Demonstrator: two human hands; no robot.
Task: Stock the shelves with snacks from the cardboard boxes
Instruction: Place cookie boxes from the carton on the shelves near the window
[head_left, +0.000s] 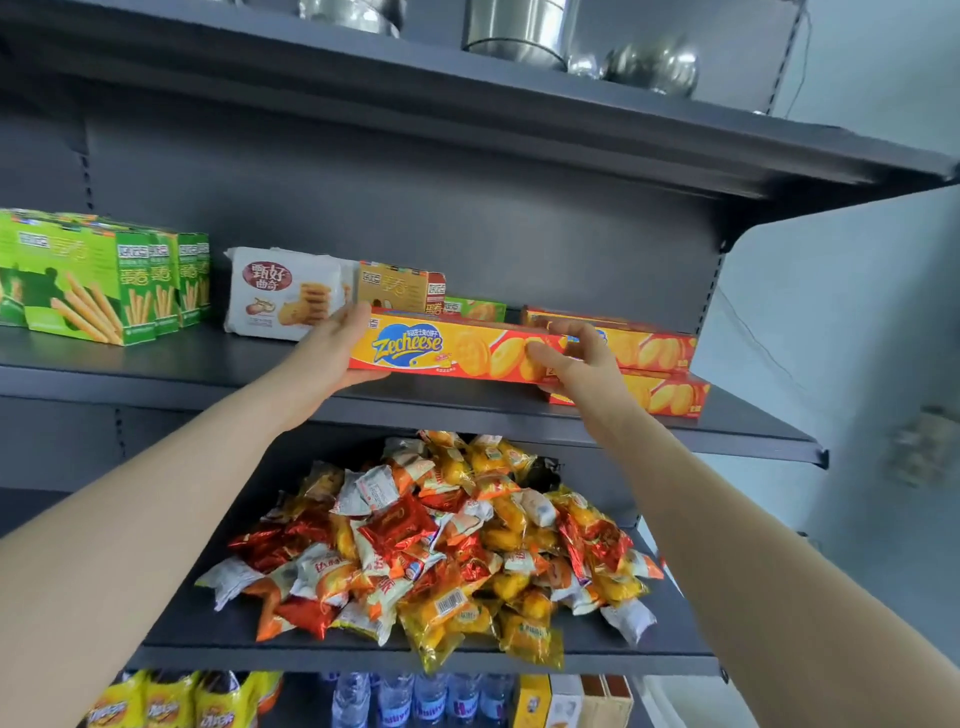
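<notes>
A long orange Zecheese biscuit box (457, 349) is held lengthwise just above the front of the grey middle shelf (208, 379). My left hand (337, 348) grips its left end, thumb on top and fingers underneath. My right hand (576, 358) grips its right part, fingers curled over the top edge. To the right, two more orange Zecheese boxes (660, 364) lie stacked on the shelf, partly hidden by my right hand. No cardboard box is in view.
Green stick-biscuit boxes (104, 283) stand at the shelf's left, beside a white cookie pack (283, 293) and small brown and green boxes (400, 288). A heap of wrapped snacks (441, 545) fills the shelf below. Bottles (415, 699) and chip bags sit lower. Steel pots (519, 26) stand on top.
</notes>
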